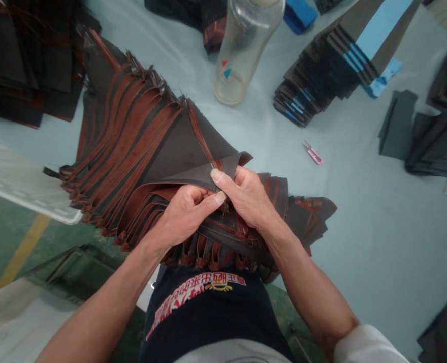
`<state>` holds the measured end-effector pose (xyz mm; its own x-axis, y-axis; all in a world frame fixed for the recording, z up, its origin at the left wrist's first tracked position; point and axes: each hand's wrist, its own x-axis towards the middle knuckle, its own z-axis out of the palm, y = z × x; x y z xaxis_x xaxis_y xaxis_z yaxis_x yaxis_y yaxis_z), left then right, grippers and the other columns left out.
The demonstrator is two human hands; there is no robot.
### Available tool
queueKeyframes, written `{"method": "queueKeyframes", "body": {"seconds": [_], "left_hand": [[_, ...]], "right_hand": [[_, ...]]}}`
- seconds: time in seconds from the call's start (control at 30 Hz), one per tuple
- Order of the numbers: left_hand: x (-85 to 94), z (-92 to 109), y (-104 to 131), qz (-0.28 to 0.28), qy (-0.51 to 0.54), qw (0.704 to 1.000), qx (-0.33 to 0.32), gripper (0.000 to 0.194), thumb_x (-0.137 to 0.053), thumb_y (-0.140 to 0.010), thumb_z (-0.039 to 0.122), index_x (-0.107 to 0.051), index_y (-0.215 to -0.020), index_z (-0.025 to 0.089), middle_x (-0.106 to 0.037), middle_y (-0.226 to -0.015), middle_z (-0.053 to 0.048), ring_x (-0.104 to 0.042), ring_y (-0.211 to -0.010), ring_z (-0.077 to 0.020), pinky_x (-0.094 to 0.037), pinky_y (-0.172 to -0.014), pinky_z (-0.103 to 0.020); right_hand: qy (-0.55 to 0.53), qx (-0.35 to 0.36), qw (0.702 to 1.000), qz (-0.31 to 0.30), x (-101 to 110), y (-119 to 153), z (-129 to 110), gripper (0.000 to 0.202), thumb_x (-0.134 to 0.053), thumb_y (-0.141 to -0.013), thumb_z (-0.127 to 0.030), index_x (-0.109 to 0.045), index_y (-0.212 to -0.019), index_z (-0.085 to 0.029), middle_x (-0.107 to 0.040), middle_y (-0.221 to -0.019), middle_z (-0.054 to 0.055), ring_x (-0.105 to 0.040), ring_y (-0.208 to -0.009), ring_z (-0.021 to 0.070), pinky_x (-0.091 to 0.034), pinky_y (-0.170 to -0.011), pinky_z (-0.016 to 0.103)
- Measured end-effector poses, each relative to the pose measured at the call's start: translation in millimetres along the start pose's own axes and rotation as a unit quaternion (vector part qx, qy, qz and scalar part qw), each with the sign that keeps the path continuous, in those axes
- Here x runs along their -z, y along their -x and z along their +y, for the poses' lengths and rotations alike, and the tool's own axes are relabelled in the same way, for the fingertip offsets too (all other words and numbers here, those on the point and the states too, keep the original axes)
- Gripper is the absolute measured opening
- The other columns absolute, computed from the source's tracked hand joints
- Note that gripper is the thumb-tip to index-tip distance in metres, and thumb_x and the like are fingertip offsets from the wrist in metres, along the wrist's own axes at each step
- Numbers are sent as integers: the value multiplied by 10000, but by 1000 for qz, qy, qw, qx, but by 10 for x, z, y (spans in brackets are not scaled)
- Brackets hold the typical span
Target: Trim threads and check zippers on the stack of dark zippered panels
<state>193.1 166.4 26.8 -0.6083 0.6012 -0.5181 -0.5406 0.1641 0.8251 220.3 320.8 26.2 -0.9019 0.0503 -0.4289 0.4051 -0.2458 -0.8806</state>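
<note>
A long fanned stack of dark grey fabric pieces (pixel 193 136) with reddish-brown strips and edges lies across the table in front of me. My left hand (pixel 187 209) is closed, its thumb and fingers pinching a fabric edge near the middle of the stack. Close beside it, my right hand (pixel 248 194) grips the same piece, thumb on top by the brown strip (pixel 200 131). The thumbs almost meet. What lies under the fingertips is hidden by the hands and cloth folds.
Pink thread snips (pixel 313 153) lie to the right. A clear plastic bottle (pixel 242 55) stands at the back, beside a dark bundle with blue strips (pixel 329 65). More dark cloth pieces (pixel 26 65) are piled at far left, above a white plastic edge (pixel 22 186).
</note>
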Motion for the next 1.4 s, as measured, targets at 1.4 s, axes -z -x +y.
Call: {"method": "queueKeyframes", "body": {"seconds": [1.4], "left_hand": [[-20,-78,-55,143,-133,968,-155,355,-473,-1043,408,-589,-775,205,-642,-772,-7,-607,-778,-177,-481,-770,-302]], "right_hand": [[445,269,854,38,133,97,166,260,-362,-1053,-271,-338,-794,-272,-502,-697,-14,-462,-626,155,-359,-637,316]]}}
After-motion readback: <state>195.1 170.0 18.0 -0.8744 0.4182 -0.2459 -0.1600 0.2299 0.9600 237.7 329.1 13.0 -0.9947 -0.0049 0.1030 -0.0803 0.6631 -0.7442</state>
